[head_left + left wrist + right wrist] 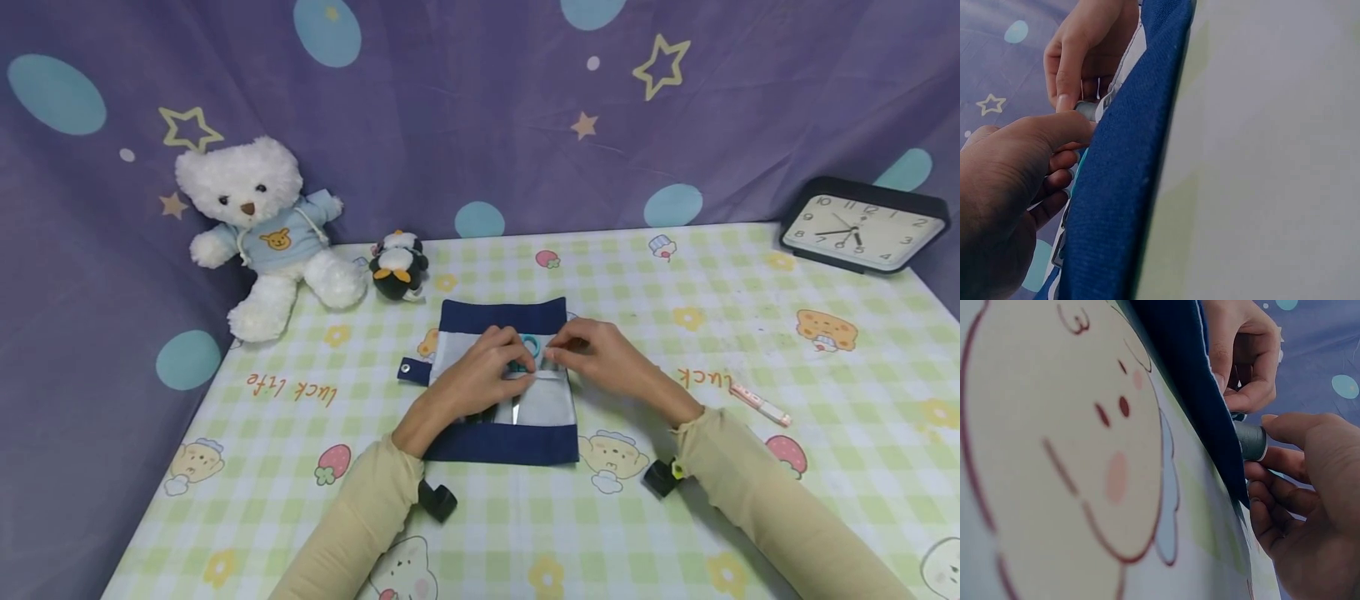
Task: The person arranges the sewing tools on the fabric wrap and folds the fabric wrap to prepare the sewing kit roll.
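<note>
Pinches a grey cylinder (1250,440) between thumb and fingers of the right hand (600,357), just right of teal-handled scissors (516,408) in an unfolded navy pouch (510,444). Grips the pouch's inner pocket edge with the left hand (483,371), near the cylinder's left. Works with 2 hands over a checked cloth (480,550).

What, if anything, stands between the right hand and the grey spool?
Nothing visible: the right hand pinches the spool directly. The left hand is close by at the pouch, but not between them. In the right wrist view the pouch's blue edge hides the spool's far end.
</note>
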### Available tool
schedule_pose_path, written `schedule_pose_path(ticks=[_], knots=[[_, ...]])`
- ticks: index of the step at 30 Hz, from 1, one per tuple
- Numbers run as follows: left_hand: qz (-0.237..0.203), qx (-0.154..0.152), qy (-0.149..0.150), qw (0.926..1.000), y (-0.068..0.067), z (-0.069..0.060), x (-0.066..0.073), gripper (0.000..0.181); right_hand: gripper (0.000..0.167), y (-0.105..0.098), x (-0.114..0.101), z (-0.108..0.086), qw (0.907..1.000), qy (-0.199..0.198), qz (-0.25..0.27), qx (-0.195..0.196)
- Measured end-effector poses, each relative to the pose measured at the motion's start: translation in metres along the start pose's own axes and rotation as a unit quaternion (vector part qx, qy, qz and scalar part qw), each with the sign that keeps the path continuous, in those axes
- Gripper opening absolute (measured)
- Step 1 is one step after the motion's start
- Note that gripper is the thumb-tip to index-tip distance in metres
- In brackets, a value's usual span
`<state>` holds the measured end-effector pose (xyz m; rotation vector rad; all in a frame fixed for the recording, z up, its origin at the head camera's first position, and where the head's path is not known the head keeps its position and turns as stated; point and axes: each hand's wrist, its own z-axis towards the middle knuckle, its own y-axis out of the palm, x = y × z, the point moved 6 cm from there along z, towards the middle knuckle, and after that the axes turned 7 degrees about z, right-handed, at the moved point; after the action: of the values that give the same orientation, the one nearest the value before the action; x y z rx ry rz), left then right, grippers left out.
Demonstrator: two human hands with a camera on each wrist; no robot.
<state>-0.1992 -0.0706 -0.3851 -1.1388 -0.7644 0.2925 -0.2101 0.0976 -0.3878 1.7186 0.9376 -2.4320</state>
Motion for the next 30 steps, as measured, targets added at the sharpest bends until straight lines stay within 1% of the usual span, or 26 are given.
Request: schedule_pose_path(ticks=[6, 9, 16, 23, 30], knots=[[0.002, -0.002, -0.006, 1.0, -0.0002, 0.0, -0.0004, 0.008, 0.006, 0.0009, 0.0036, 0.0016, 0.9999, 0.015, 0.005, -0.004], [0.0, -0.002, -0.009, 1.0, -0.0006, 0.0, -0.0002, 0.008, 0.007, 0.0006, 0.0045, 0.0019, 0.9998, 0.017, 0.006, -0.004], [0.001, 0.0, -0.008, 1.0, -0.001, 0.0, 0.0003, 0.007, 0.01, 0.0001, 0.0056, 0.0027, 1.0, 0.007, 0.005, -0.004], [-0.001, 0.004, -0.001, 1.0, -0.0008, 0.0002, 0.0004, 0.007, 0.017, 0.0012, 0.0084, 0.004, 0.9998, 0.0, -0.004, -0.019], [-0.004, 0.004, 0.001, 1.0, -0.0014, 0.0002, 0.0013, 0.007, 0.016, 0.0015, 0.0072, 0.0048, 0.9993, -0.027, -0.005, -0.024]])
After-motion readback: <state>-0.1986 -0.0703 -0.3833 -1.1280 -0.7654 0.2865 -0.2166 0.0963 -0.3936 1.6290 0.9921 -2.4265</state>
